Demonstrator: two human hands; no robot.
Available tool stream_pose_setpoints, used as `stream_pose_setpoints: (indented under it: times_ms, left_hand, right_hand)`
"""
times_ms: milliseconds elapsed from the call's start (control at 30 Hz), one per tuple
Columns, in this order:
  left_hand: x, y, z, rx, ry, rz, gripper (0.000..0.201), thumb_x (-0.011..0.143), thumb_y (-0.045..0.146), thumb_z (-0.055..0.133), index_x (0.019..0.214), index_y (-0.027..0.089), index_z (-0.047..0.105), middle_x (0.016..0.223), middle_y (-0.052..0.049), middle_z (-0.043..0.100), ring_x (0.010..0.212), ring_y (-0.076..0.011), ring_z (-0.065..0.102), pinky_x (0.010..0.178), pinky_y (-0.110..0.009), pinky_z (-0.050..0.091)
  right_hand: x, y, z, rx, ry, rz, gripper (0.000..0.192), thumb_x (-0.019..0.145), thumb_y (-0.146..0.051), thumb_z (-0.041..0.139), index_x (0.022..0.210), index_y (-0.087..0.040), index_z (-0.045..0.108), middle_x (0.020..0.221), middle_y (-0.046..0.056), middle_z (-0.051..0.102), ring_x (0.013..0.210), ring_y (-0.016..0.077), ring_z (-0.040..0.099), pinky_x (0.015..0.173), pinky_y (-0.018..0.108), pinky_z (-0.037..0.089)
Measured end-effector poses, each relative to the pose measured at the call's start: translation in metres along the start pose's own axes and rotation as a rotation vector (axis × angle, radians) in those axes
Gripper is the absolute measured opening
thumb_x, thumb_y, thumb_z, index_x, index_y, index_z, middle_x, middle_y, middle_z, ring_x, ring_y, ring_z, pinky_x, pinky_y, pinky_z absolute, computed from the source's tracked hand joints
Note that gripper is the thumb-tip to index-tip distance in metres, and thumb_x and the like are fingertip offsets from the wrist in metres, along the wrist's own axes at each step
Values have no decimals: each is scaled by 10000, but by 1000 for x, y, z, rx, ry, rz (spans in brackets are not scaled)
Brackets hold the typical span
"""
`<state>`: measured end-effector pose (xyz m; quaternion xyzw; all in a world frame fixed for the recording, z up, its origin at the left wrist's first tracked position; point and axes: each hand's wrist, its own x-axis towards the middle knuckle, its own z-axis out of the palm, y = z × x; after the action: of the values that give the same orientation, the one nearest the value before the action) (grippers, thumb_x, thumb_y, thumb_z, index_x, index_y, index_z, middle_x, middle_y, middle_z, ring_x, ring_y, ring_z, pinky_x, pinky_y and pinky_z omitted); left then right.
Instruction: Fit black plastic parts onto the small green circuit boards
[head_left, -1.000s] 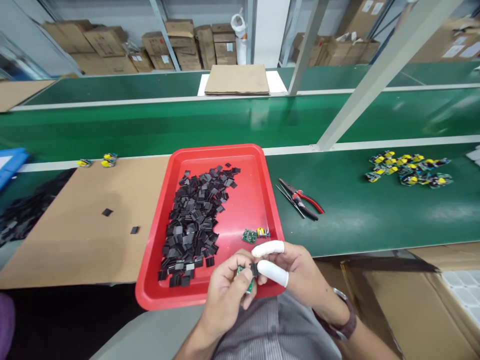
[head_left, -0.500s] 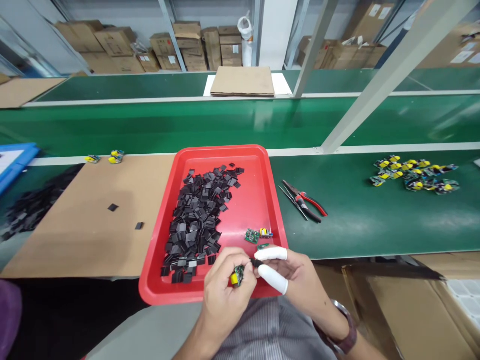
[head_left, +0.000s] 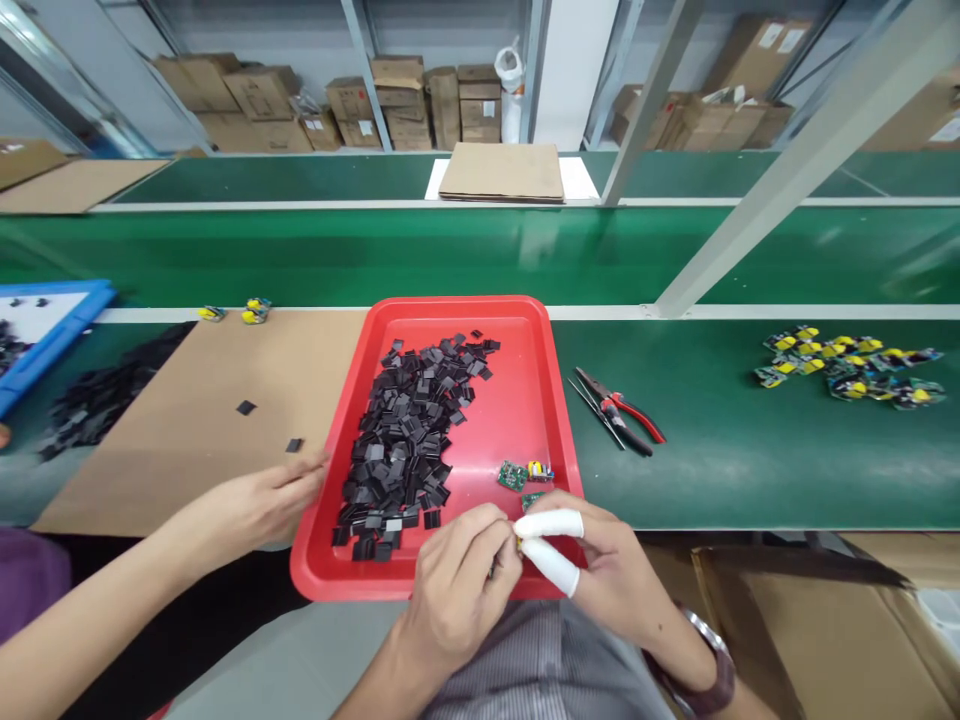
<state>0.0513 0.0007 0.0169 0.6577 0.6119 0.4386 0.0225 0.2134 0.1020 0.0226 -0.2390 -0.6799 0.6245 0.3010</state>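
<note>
Above the near right corner of a red tray [head_left: 517,320], my two hands meet fingertip to fingertip. My left hand [head_left: 466,570] is closed around a small circuit board, mostly hidden by the fingers. White finger cots cover the thumb and forefinger of my right hand [head_left: 592,555], which pinch at the board's edge, where a bit of yellow shows. Black folded pieces [head_left: 409,430] are heaped over the tray's left half. Just beyond my hands lie a green circuit board [head_left: 513,475], another with a yellow part [head_left: 540,471], and one partly covered by my fingers [head_left: 531,500].
Another person's hand [head_left: 281,500] touches the tray's left rim. Pliers [head_left: 622,410] and tweezers [head_left: 598,410] lie right of the tray, with a cluster of yellow-topped boards [head_left: 847,365] farther right. Cardboard [head_left: 217,440] lies left, beside a dark pile [head_left: 112,390]. A post [head_left: 750,210] rises behind.
The other person's arm has come in from the left to the tray. My left hand has turned, hiding the board; the black piece between my fingertips no longer shows. The view has shifted slightly.
</note>
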Motion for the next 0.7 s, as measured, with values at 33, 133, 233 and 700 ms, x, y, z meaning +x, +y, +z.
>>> stream_pose_setpoints:
  times_ms: [33,133,233,700]
  left_hand:
    - [-1,1,-1,-55,-2,-43,306,892,-1,638,1141,173,674,1034,-88,695,920,-185,699,843,-295,592]
    - [-2,5,-4,-293,-14,-291,408,934,134,658,1333,221,659,1220,-118,637,1111,-229,674,923,-329,609]
    - [-2,5,-8,-591,-79,-532,456,983,233,612,1435,288,615,1304,-123,594,1139,-255,675,861,-335,642]
    - [4,1,-7,-957,-36,-630,325,925,131,696,1216,271,727,1173,-89,730,1033,-211,740,852,-285,633]
  right_hand:
    - [1,-1,-2,28,19,19,231,912,-146,715,1080,-284,793,1010,47,776,881,174,735,841,309,621]
    - [2,0,-2,268,91,163,118,907,-195,740,1007,-253,763,875,26,784,778,170,762,759,288,645]
    - [2,0,-1,420,106,210,165,896,-221,766,1057,-255,765,875,26,788,766,184,777,764,317,659]
    - [2,-4,14,257,229,170,101,848,-187,777,929,-248,776,893,26,746,715,160,726,701,292,645]
